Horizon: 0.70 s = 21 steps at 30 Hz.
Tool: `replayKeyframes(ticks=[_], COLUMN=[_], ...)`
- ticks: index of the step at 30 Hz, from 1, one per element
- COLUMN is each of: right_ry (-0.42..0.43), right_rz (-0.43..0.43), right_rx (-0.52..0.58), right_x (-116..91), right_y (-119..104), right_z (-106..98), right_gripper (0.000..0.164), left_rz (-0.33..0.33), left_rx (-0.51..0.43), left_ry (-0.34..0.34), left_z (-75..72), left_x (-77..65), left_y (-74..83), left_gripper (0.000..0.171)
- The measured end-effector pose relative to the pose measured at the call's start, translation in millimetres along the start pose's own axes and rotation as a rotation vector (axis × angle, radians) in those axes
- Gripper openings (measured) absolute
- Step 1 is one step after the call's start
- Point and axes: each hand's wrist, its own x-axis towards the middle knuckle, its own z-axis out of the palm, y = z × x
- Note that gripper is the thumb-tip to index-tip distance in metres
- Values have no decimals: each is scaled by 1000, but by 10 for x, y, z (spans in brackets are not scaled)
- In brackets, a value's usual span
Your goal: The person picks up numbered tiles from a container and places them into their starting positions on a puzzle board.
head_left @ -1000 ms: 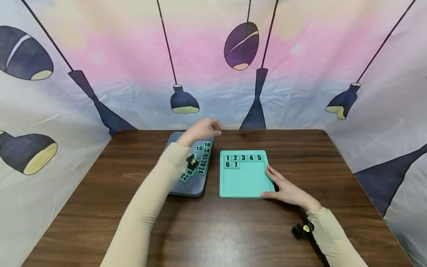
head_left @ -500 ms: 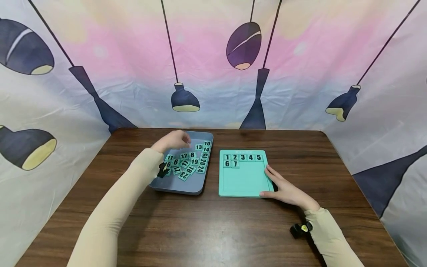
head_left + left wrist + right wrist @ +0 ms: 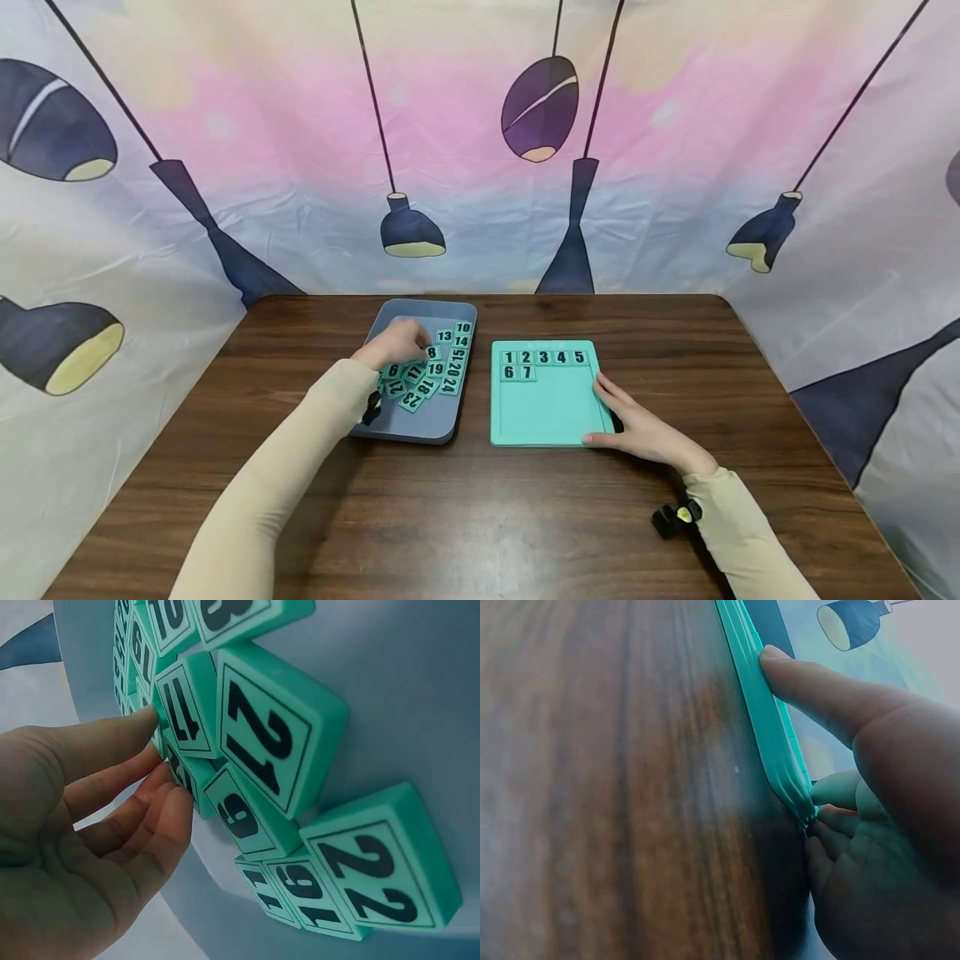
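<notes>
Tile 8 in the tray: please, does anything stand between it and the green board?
Yes. Between tile 8 and the board lie tile 15 and the tray's raised edge. Nothing else visible stands in that way.

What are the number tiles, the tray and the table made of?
Tiles: probably plastic, with smooth, faintly shiny green sides and black numbers on pale faces.
Tray: maybe matte plastic, smooth gray with rounded corners; painted metal is possible.
Table: wood or a wood-look covering, with streaky brown grain and a soft shine.
</notes>
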Motion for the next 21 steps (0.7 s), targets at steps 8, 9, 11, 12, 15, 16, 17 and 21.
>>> replayKeyframes(ticks=[8, 9, 11, 12, 15, 16, 17, 21], right_ry=[-3, -2, 1, 3, 4, 4, 3, 1], right_rz=[4, 2, -1, -3, -6, -7, -8, -11], right_rx=[10, 9, 8, 7, 6, 6, 6, 6], right_x=[-3, -5, -9, -11, -12, -11, -10, -1], right_y=[-15, -17, -20, -21, -15, -10, -5, 11], right_z=[-7, -10, -16, -17, -15, -11, -7, 6], right_gripper=[104, 104, 104, 104, 104, 104, 104, 103], left_rz=[-31, -37, -46, -50, -54, -52, -53, -30], left_rx=[-37, -45, -58, -64, -85, -93, -101, -183], left_ry=[29, 34, 46, 53, 67, 70, 71, 86], left_z=[39, 44, 56, 61, 68, 67, 64, 58], left_x=[-43, -45, -44, -43, -44, -46, -50, -63], left_y=[18, 18, 14, 14, 22, 28, 34, 21], left_gripper=[29, 29, 28, 27, 22, 21, 21, 17])
